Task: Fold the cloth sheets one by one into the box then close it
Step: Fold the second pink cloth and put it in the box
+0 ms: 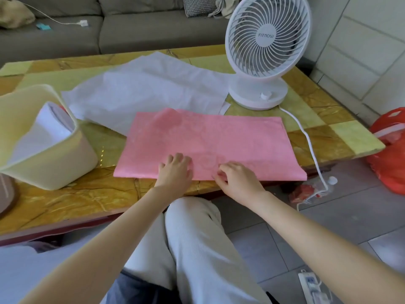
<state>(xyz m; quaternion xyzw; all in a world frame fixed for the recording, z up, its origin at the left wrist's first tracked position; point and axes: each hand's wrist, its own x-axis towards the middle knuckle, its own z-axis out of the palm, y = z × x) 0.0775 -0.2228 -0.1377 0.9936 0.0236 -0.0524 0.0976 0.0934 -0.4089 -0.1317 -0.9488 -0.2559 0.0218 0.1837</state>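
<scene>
Head view showed the pink cloth (pixel 219 139) flat on the surface (pixel 65 200), seemingly thin, limp and light. The right hand (pixel 237 182) pinched its near edge; the left hand (pixel 175 171) rested bent-fingered there, grip unclear. Corners seemed the best holds.

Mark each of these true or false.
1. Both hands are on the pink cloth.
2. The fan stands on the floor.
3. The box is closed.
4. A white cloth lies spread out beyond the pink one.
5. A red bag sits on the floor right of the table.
1. True. The left hand and the right hand are both at the near edge of the pink cloth.
2. False. The fan stands on the table.
3. False. The box is open, with a folded white sheet inside.
4. True. The white cloth lies behind the pink cloth.
5. True. The red bag is on the floor there.
</scene>
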